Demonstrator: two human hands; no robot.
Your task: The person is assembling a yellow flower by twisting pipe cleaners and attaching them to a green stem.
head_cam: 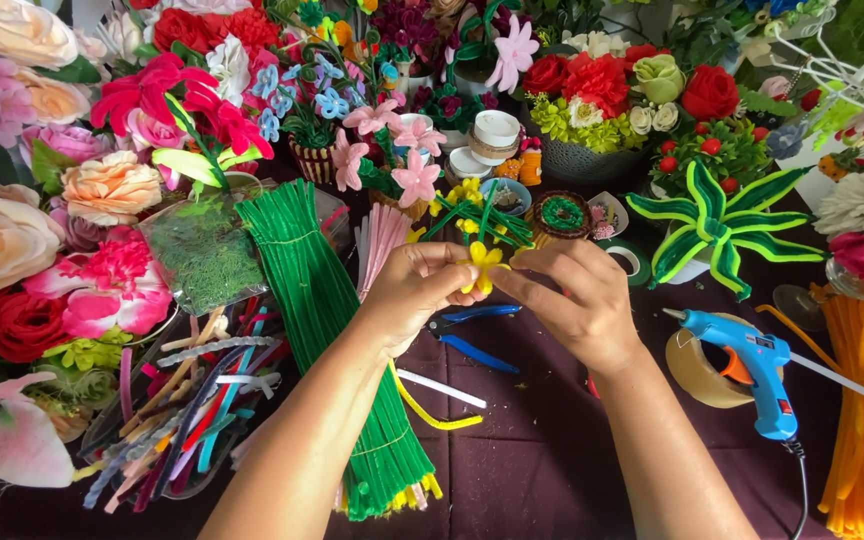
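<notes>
Above the tabletop [552,470], my left hand [417,290] and right hand [577,300] both pinch one yellow flower [482,265]. I count one glue gun [752,365] and one pair of pliers [472,335].

A dark purple table [552,470] carried green stems [327,330] at centre-left, pliers [472,335] mid-frame, a glue gun [752,370] and tape [697,375] right.

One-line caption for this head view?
Both hands, left hand and right hand, pinch a small yellow pipe-cleaner flower above green pipe-cleaner bundle.

Both hands' fingers [457,275] pinched together
</notes>
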